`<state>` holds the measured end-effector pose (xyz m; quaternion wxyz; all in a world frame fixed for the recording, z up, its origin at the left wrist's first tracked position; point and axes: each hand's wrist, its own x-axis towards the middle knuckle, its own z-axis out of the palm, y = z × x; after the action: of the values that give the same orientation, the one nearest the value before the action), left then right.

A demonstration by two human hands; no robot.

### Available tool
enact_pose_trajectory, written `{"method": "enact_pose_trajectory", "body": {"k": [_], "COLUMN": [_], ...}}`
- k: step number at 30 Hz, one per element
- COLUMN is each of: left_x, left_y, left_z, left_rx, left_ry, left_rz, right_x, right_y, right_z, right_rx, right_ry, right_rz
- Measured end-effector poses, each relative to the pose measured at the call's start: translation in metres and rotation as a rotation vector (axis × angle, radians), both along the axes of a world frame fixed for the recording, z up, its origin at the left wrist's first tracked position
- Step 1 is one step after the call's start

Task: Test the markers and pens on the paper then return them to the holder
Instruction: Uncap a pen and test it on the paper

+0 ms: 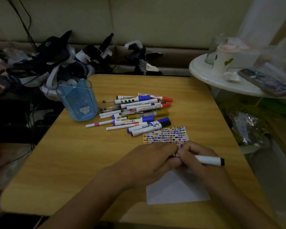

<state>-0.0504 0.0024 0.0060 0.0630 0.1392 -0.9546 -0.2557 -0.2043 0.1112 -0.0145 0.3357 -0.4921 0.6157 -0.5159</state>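
At the near centre of the wooden surface [69, 162], both hands meet over a white marker [208, 160]. The right hand [193, 156] has its fingers curled round the marker barrel, whose black end points right. The left hand [153, 160] has its fingers closed on the marker's left end, which is hidden between the two hands; whether a cap is on cannot be told. Beneath the hands lies a blank white paper [177, 190]. Just beyond them lies a smaller paper sheet covered in coloured test marks [165, 135]. Farther back, at centre, a pile of markers and pens [137, 111] lies loose on the surface, most pointing left to right. To the left of the pile stands the blue holder [78, 100], upright. At the far right, a white round table [221, 80] carries a cup [224, 58] and a phone [264, 82].
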Motion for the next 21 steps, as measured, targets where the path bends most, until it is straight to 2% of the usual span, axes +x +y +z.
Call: {"method": "enact_pose_trajectory", "body": {"k": [5,12,17,19,21], "left_x": [0.003,0.002,0.004,0.006,0.011], "left_y": [-0.006,-0.008,-0.006,-0.009,-0.017], "left_z": [-0.003,0.003,0.005,0.009,0.012], "left_rx": [0.001,0.126,0.054,0.038,0.036], "left_ry": [0.029,0.078,0.111,0.038,-0.108], "left_rz": [0.006,-0.014,0.034,0.093,0.165], "right_x": [-0.001,0.001,0.000,-0.002,-0.008], "right_y": [-0.001,-0.004,-0.003,-0.002,-0.002], "right_z": [0.000,0.006,0.011,0.012,0.012], "right_rx": [0.019,0.002,0.014,0.008,-0.001], "right_ry": [-0.043,-0.086,-0.100,-0.127,-0.129], "right_rz": [0.066,0.119,0.131,0.075,-0.032]}}
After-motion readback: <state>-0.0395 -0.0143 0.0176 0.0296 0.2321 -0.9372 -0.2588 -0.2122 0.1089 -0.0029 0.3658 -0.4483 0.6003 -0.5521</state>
